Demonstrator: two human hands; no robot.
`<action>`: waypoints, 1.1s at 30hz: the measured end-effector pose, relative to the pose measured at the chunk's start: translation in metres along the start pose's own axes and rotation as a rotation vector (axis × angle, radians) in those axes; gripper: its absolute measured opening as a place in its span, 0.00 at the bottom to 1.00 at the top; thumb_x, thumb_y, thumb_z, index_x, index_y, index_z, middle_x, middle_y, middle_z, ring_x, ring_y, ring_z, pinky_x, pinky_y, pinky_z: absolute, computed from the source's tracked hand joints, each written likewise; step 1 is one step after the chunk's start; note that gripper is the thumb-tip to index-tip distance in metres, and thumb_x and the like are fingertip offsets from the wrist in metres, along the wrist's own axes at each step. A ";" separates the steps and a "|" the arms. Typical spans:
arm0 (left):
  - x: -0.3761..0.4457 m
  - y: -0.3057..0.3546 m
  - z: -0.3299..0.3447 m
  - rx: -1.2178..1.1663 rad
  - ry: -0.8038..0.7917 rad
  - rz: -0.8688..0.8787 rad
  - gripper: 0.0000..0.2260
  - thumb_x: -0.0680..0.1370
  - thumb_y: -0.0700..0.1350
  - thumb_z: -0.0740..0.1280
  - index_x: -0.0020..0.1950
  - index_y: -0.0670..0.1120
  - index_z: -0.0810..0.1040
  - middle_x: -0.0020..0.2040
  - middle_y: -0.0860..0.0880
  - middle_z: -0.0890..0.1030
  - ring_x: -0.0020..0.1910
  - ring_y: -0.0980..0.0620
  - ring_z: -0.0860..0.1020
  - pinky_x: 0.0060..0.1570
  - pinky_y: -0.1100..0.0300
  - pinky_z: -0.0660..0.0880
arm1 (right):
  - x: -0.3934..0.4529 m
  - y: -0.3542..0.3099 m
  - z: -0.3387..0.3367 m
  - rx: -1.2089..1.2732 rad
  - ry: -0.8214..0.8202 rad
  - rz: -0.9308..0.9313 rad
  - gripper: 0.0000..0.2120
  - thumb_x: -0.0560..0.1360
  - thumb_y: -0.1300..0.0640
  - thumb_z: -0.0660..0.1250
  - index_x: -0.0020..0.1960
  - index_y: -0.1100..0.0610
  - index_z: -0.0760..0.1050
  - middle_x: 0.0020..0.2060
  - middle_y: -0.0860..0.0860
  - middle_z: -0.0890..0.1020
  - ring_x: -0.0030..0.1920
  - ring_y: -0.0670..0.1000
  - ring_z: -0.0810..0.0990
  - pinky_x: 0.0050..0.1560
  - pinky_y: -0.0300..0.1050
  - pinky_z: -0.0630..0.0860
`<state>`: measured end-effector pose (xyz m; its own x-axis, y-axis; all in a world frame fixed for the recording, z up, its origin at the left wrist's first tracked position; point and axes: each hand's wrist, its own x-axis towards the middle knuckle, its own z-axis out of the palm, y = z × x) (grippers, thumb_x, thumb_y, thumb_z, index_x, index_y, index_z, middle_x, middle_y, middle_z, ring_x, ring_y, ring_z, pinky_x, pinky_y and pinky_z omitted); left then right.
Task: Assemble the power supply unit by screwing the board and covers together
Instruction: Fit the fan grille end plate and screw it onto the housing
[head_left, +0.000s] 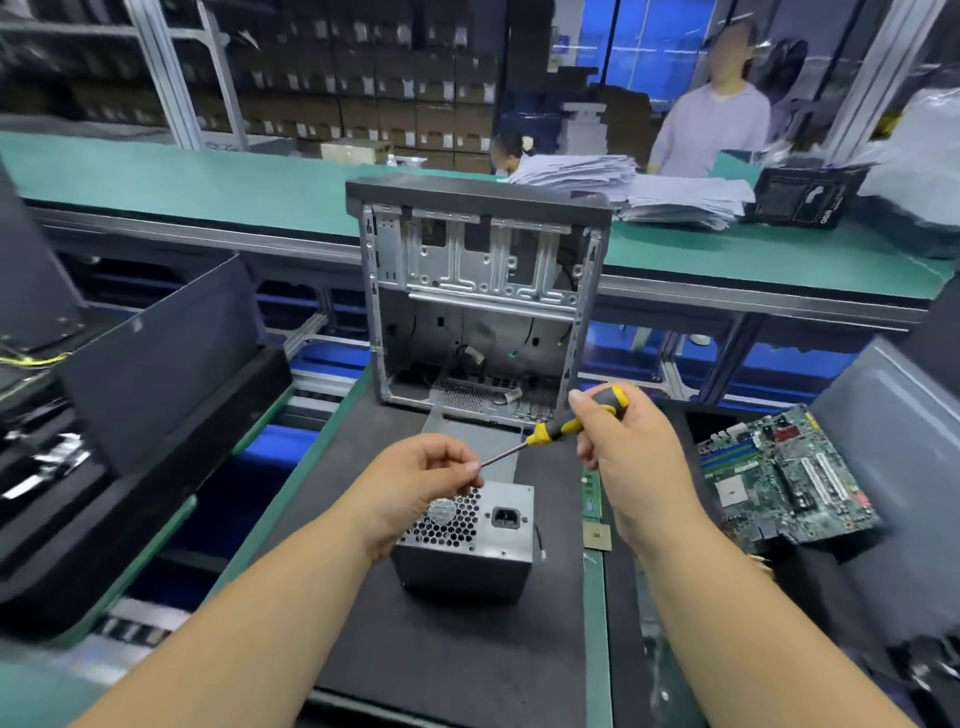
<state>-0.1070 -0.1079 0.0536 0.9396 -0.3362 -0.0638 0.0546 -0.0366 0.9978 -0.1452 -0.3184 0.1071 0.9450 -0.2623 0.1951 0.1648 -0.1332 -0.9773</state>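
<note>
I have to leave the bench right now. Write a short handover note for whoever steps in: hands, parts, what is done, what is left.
Right hand grips the screwdriver by its handle. Left hand pinches at the tip of the shaft; whether it holds a screw cannot be seen.
Power supply unit stands on the black mat, fan grille and socket facing up, below the hands.
Open computer case stands behind it; motherboard lies to the right.
The tip touches no screw hole. Left: drive the screws.

We've got an open PC case (480, 296) standing just past the hands, a green motherboard (784, 478) off to the right of the right hand, and paper stacks (649, 189) way beyond.
</note>
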 end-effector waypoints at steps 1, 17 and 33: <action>-0.002 0.000 0.003 0.012 0.000 -0.001 0.01 0.76 0.37 0.71 0.46 0.42 0.81 0.40 0.45 0.85 0.40 0.55 0.81 0.42 0.68 0.75 | -0.002 0.000 -0.002 0.005 0.001 0.000 0.14 0.77 0.51 0.67 0.33 0.45 0.73 0.25 0.46 0.74 0.27 0.45 0.70 0.33 0.42 0.69; -0.011 -0.038 -0.050 0.441 0.301 -0.417 0.07 0.74 0.48 0.73 0.46 0.46 0.81 0.38 0.52 0.83 0.38 0.53 0.81 0.53 0.51 0.80 | -0.011 0.013 0.015 -0.053 0.087 0.023 0.10 0.78 0.52 0.67 0.39 0.53 0.73 0.26 0.44 0.77 0.28 0.41 0.72 0.39 0.46 0.70; -0.004 -0.035 -0.060 0.480 0.160 -0.396 0.08 0.75 0.46 0.74 0.36 0.45 0.82 0.33 0.49 0.84 0.33 0.51 0.79 0.46 0.55 0.80 | -0.019 0.006 0.035 -0.109 0.135 0.004 0.10 0.79 0.55 0.66 0.44 0.61 0.73 0.25 0.43 0.76 0.28 0.39 0.77 0.40 0.44 0.69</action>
<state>-0.0928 -0.0489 0.0196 0.9201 -0.0675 -0.3858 0.2854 -0.5592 0.7783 -0.1522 -0.2806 0.0948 0.8979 -0.3879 0.2079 0.1230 -0.2326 -0.9648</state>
